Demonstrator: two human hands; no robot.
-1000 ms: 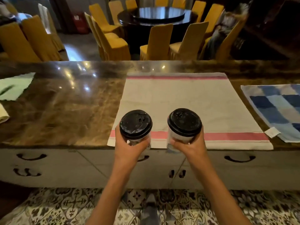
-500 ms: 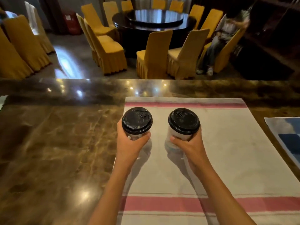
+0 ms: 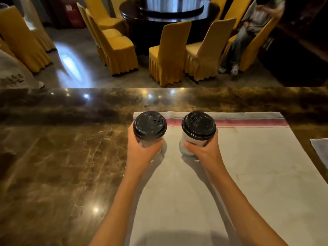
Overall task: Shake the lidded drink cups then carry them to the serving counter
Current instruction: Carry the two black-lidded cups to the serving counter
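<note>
Two white paper cups with black lids stand upright side by side over the far part of a white towel [image 3: 248, 174] with a pink stripe. My left hand [image 3: 142, 153] wraps the left cup [image 3: 150, 126] from the near side. The right cup [image 3: 198, 126] is gripped by my right hand [image 3: 205, 151] around its lower wall. Both cup bases are at or just above the towel; I cannot tell whether they touch it. The towel lies on a brown marble counter [image 3: 62, 157].
Beyond the counter's far edge stand yellow-covered chairs [image 3: 168, 55] around a dark round table [image 3: 170, 11]. A person [image 3: 248, 29] sits at the right of that table. A second cloth's corner [image 3: 321, 150] shows at the right edge.
Both hands moved the cups forward from the counter's near edge to the towel's far end. My view has come in over the counter, so the drawers and floor are out of sight.
</note>
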